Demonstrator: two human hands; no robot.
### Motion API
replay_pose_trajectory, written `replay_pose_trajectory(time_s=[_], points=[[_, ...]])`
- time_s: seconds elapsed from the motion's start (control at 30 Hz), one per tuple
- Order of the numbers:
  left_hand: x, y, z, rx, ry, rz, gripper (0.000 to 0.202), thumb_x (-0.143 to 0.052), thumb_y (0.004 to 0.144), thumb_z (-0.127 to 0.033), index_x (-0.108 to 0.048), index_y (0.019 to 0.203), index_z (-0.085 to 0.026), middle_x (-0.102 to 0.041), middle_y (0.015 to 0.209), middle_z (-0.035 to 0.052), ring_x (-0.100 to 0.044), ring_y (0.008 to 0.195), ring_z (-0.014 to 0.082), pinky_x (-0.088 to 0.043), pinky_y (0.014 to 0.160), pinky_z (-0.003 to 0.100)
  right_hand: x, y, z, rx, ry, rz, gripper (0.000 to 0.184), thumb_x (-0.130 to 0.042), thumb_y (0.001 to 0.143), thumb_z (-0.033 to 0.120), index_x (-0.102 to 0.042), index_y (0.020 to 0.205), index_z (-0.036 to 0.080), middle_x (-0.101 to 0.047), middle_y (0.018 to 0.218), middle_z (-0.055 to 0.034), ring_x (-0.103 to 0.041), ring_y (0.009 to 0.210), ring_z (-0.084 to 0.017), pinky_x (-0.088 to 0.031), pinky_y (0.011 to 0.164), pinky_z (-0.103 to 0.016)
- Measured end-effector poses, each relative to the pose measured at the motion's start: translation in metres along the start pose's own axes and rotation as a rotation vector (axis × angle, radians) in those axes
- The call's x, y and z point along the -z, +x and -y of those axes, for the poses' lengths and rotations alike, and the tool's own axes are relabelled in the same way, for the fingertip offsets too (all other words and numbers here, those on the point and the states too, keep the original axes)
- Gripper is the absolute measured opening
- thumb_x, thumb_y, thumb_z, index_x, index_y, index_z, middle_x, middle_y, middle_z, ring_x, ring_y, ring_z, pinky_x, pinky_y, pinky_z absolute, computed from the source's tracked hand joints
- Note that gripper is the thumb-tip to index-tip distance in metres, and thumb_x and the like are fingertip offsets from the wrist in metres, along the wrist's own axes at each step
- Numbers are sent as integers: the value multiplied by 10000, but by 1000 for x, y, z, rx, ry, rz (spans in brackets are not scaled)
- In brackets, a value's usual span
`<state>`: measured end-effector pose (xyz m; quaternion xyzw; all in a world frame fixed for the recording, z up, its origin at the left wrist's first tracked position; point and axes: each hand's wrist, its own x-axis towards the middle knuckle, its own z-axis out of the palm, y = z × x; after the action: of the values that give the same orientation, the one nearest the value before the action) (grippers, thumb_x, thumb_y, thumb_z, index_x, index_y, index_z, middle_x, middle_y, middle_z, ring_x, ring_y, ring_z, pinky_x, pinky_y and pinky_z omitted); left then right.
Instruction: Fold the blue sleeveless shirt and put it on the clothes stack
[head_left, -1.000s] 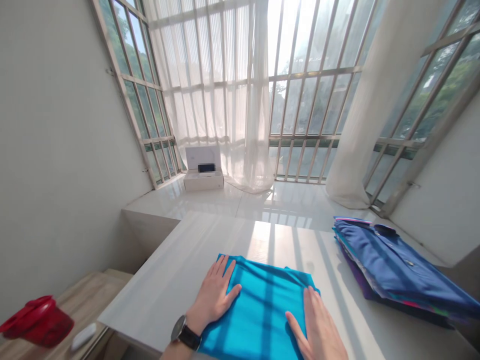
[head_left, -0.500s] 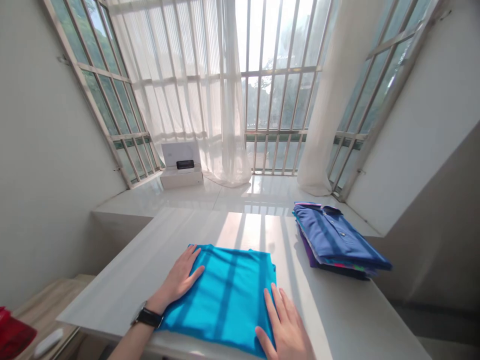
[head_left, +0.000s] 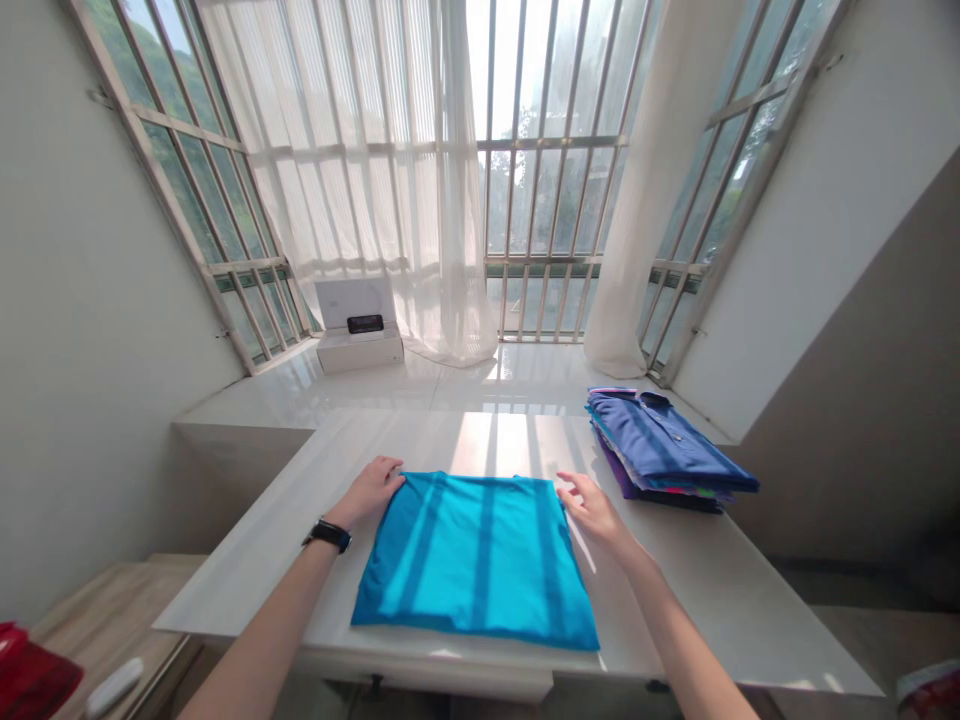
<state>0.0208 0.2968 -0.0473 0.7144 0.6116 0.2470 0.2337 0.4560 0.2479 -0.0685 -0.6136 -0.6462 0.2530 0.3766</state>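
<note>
A bright blue folded garment (head_left: pixel 472 560) lies flat on the white table, with striped shadows across it. My left hand (head_left: pixel 375 484), with a black watch (head_left: pixel 328 535) on the wrist, is at its far left corner, bent fingers closed on the cloth edge. At the far right corner is my right hand (head_left: pixel 592 508), its fingers apart and the fingertips touching or just beside the edge. The undersides of both hands are hidden.
A stack of folded shirts (head_left: pixel 667 445), a blue collared one on top, sits on the table's right. On the window ledge, a white box (head_left: pixel 360 350) bears a black phone (head_left: pixel 365 324). Red cloth (head_left: pixel 37 670) and a white object (head_left: pixel 114 688) lie at lower left.
Both hands have moved away from me, from the garment's sides to its far corners. The garment appears straighter, and the view has shifted slightly.
</note>
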Motion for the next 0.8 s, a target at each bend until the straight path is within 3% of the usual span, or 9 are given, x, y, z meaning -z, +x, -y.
replay_pose_trajectory(time_s=[0.1, 0.23, 0.43, 0.6, 0.73, 0.8], points=[[1, 11, 7, -16, 18, 37, 390, -552, 853, -479, -758, 1021, -195, -732, 1131, 114, -688, 981, 273, -542, 929, 386, -17, 27, 2, 22, -35, 0, 428, -570, 781, 550, -768, 978, 225, -757, 1063, -135, -687, 882, -269, -558, 890, -424], [-5, 11, 16, -17, 6, 43, 367, -574, 850, -497, -763, 949, -198, -744, 1019, 94, -685, 916, 264, -527, 829, 356, -33, 31, 6, 44, -69, -21, 413, -549, 766, 619, -717, 756, 242, -742, 895, -100, -673, 880, -287, -532, 897, -434], [-8, 6, 17, -54, -113, 45, 384, -570, 870, -528, -725, 966, -190, -756, 922, 69, -692, 874, 256, -524, 783, 336, -32, 24, 20, 32, -65, -102, 524, -423, 856, 722, -663, 888, 257, -773, 924, -79, -707, 897, -277, -537, 843, -373], [-13, 7, 10, -89, -186, 2, 316, -522, 922, -458, -676, 956, -184, -758, 997, 71, -696, 944, 222, -525, 850, 297, -25, 20, 30, 11, -89, -168, 529, -475, 836, 755, -647, 901, 259, -737, 750, -43, -677, 719, -253, -518, 740, -357], [-19, 6, 8, -37, -150, -30, 243, -550, 925, -406, -668, 955, -197, -758, 934, 53, -698, 870, 215, -511, 783, 298, -19, 19, 31, -31, -118, -199, 508, -510, 800, 734, -680, 882, 263, -753, 795, -47, -697, 776, -269, -500, 748, -357], [-21, 5, 6, -7, -120, -41, 220, -564, 932, -390, -677, 974, -205, -764, 935, 46, -702, 866, 210, -496, 758, 289, -16, 20, 29, -70, -146, -212, 502, -517, 763, 725, -694, 824, 259, -725, 721, -53, -692, 752, -286, -489, 724, -369]])
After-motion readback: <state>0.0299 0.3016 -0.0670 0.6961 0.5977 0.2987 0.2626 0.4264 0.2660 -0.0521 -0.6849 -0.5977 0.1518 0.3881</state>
